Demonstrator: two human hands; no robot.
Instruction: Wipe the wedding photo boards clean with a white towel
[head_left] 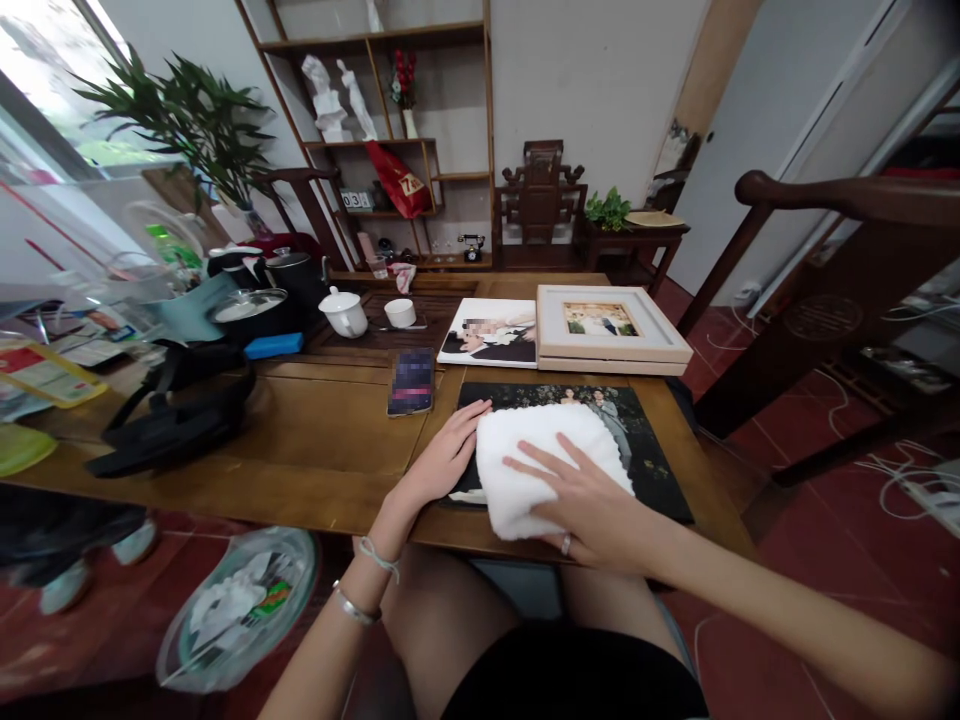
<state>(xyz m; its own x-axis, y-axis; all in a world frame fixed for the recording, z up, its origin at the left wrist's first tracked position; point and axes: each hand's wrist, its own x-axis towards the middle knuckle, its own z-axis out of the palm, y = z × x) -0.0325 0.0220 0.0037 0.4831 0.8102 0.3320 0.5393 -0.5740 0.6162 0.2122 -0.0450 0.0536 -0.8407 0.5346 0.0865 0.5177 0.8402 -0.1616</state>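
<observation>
White cloth [510, 500] lies bunched on a dark photo print [652, 475], covering much of its middle, and I have my right grip [589, 505] laid over it. That grip is spread: the fingers fan out across the top of the cloth, pinching nothing that I can see. My left grip [448, 452] rests flat at the print's left edge, fingers stretched out close together, their tips just beside the cloth's near corner – whether they touch it, I cannot tell.

The print lies flat on the brown wooden counter [337, 480], close to the edge in front of my lap. Just beyond it are a white-edged photo panel [487, 340] and, against that panel's right side, a pale framed picture [555, 325]. A phone [411, 385] lies to the left of the print – farther back stand a small white cup [400, 314] and a lidded white pot [345, 315].
</observation>
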